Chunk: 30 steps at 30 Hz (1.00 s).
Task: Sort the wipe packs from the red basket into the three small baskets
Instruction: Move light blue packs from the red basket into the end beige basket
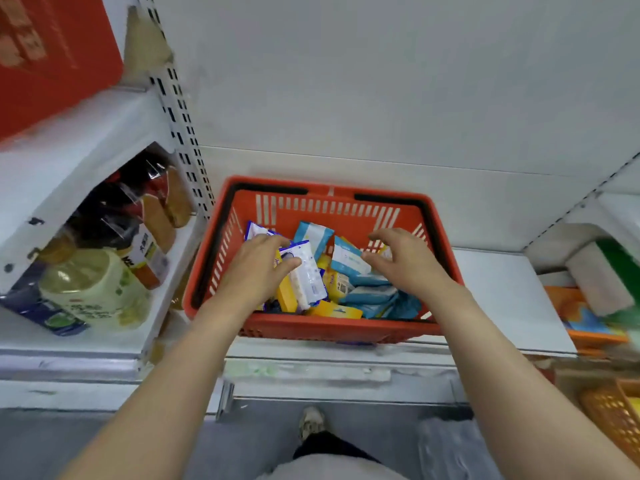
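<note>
While left hand (263, 261) pinches white pack (306, 271), right hand (403, 259) spread; red basket (311, 329) part-full.

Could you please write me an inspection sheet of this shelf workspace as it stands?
Surface: white metal shelf, bearing the basket.
Job's things: red slotted plastic basket holding blue, yellow and white wipe packs.
Clutter: pale yellow-green drink bottles on the left shelf; orange mesh basket at lower right.
Grippers: left hand grips a white-and-blue pack; right hand, fingers spread, reaches over a light blue pack.
Cables: nothing seen.
Surroundings: white slotted shelf upright; person's shoe on grey floor.
</note>
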Motion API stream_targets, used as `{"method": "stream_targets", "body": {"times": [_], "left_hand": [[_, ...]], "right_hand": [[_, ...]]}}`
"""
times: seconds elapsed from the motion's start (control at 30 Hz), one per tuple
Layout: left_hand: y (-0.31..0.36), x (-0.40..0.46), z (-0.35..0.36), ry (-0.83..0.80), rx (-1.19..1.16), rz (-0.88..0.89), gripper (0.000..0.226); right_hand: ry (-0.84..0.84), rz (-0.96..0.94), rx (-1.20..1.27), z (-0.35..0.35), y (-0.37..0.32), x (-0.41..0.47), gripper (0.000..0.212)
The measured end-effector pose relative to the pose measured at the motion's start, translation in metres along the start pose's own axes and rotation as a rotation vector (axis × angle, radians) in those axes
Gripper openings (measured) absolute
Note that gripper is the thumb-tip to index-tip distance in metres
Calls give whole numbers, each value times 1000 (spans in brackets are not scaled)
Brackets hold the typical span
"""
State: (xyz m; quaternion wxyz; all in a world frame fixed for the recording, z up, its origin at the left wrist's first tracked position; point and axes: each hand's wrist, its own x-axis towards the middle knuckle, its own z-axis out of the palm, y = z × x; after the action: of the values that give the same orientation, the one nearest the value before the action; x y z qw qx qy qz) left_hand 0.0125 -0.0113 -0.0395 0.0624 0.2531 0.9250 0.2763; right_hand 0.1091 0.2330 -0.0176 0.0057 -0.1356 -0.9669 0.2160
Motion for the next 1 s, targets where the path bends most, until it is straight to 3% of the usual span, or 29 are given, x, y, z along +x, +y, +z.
{"method": "stream_targets", "body": {"times": [0.27,0.43,0.6,0.7,0.9,1.0], "left_hand": [[-5,57,17,-55,-3,-32,46],[-10,85,25,-110,0,-40,49],[-13,106,40,-164,-56,-50,46],[-13,119,51,-214,-65,-62,38],[-11,134,69,-404,123,-112,54],[-12,139,68,-393,16,-95,52]], "right_hand": [[-430,125,-128,61,36,112,47],[-421,101,-156,91,54,128,59],[-448,21,-236,94,68,127,46],[-324,36,-156,78,74,123,27],[78,272,281,45,71,102,23],[174,376,443,41,65,89,21]]}}
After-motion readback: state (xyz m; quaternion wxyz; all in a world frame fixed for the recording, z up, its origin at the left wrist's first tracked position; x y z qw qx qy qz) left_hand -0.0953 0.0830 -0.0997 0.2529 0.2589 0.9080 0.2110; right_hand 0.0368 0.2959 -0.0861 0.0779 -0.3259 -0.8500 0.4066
